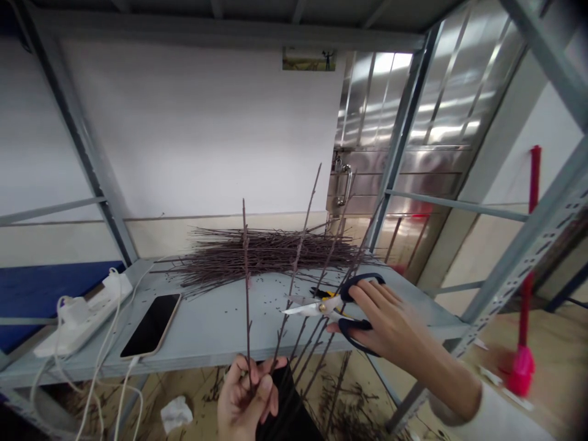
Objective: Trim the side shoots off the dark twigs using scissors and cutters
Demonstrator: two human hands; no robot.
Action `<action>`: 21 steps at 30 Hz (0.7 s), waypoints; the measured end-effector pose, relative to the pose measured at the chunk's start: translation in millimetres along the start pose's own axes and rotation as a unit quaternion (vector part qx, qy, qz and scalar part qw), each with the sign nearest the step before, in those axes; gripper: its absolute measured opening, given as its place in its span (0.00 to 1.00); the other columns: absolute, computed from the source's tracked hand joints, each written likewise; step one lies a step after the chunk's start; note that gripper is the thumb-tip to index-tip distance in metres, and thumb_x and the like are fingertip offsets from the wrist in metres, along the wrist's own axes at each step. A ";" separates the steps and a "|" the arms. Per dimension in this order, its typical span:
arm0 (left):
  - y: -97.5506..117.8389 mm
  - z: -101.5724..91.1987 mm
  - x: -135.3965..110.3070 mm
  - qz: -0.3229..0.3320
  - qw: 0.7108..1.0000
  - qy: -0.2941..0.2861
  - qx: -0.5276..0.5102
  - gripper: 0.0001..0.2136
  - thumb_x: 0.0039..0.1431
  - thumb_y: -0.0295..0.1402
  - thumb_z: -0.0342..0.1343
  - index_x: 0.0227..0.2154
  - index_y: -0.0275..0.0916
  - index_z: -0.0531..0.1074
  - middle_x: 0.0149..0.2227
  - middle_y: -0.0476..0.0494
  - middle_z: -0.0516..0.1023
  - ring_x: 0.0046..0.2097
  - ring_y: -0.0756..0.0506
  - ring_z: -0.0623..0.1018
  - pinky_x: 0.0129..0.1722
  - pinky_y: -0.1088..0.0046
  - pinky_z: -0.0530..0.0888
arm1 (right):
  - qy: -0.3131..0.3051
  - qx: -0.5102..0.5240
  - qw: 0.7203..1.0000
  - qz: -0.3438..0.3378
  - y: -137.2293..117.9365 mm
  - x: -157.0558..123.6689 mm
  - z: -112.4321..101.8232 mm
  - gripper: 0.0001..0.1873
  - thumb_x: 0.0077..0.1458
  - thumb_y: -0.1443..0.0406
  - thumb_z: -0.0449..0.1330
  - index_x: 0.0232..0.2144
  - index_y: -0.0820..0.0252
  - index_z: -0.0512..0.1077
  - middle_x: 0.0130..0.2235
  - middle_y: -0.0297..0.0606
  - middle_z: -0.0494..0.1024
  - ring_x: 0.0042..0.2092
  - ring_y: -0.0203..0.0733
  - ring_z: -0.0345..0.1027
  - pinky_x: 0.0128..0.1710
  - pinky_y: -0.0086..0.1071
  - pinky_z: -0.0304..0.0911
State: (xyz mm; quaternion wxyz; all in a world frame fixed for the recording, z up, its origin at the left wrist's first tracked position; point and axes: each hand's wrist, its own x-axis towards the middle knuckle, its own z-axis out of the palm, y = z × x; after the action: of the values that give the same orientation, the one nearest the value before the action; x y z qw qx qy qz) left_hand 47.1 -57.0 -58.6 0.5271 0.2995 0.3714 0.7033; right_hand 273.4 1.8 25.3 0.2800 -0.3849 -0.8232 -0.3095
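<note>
My left hand (245,401) grips several thin bare twigs (294,269) at their lower ends, and they rise upward in front of the shelf edge. My right hand (386,318) holds a pair of scissors (321,306) with dark blue handles, its steel blades pointing left beside the twigs. The blades do not visibly touch any twig. Behind the scissors, a yellow-and-black tool (319,293) lies partly hidden. A loose pile of similar twigs (266,254) rests at the back of the grey metal shelf (220,331), with small bits scattered around it.
A smartphone (150,326) and a white power strip (78,318) with white cables sit at the shelf's left. Metal uprights (399,141) frame the shelf. Twig scraps and a crumpled tissue (176,413) lie on the floor; a black object (289,404) stands below my left hand.
</note>
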 end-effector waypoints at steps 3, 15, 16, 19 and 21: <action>3.2 4.2 -5.9 -0.009 1.000 -0.011 -0.012 0.24 0.38 0.40 0.71 0.21 0.37 0.58 0.27 0.44 0.81 0.13 0.58 0.66 0.16 0.85 0.48 | 0.028 -0.002 0.999 -0.018 5.7 1.1 -0.8 0.07 0.60 0.63 0.50 0.33 0.60 0.65 0.32 0.42 0.71 0.32 0.45 0.65 0.31 0.34 0.61; 6.8 8.6 -6.2 -0.036 0.999 -0.007 -0.005 0.24 0.36 0.40 0.71 0.22 0.38 0.59 0.29 0.42 0.82 0.14 0.58 0.66 0.15 0.84 0.48 | 0.039 0.060 0.997 -0.005 18.3 -12.7 6.4 0.06 0.59 0.64 0.52 0.33 0.57 0.69 0.28 0.39 0.76 0.28 0.40 0.70 0.29 0.31 0.62; 6.8 8.5 -4.9 -0.034 0.999 -0.003 -0.001 0.24 0.36 0.41 0.72 0.22 0.38 0.60 0.29 0.41 0.82 0.14 0.58 0.66 0.15 0.84 0.48 | 0.043 0.067 0.997 0.006 20.0 -16.0 9.6 0.08 0.59 0.63 0.52 0.32 0.57 0.70 0.26 0.38 0.76 0.26 0.39 0.70 0.27 0.30 0.61; 5.1 6.1 -0.5 -0.029 1.000 0.002 0.009 0.24 0.34 0.41 0.72 0.23 0.38 0.60 0.29 0.40 0.82 0.14 0.58 0.66 0.15 0.85 0.48 | 0.057 0.074 0.992 0.079 26.0 -23.2 17.8 0.12 0.59 0.60 0.52 0.27 0.57 0.70 0.20 0.34 0.73 0.21 0.36 0.67 0.22 0.27 0.55; 3.5 3.6 2.0 -0.025 1.000 0.003 0.013 0.23 0.35 0.41 0.72 0.23 0.37 0.61 0.29 0.40 0.82 0.14 0.58 0.66 0.15 0.85 0.50 | 0.055 0.071 0.982 0.163 30.1 -24.2 19.7 0.15 0.58 0.56 0.52 0.25 0.57 0.69 0.19 0.33 0.72 0.19 0.35 0.66 0.20 0.26 0.53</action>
State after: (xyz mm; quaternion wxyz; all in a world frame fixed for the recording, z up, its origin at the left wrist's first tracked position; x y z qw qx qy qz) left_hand 47.7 -54.9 -53.7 0.5393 0.2951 0.3896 0.6858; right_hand 306.5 20.4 4.5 0.3984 -0.4755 -0.7526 -0.2210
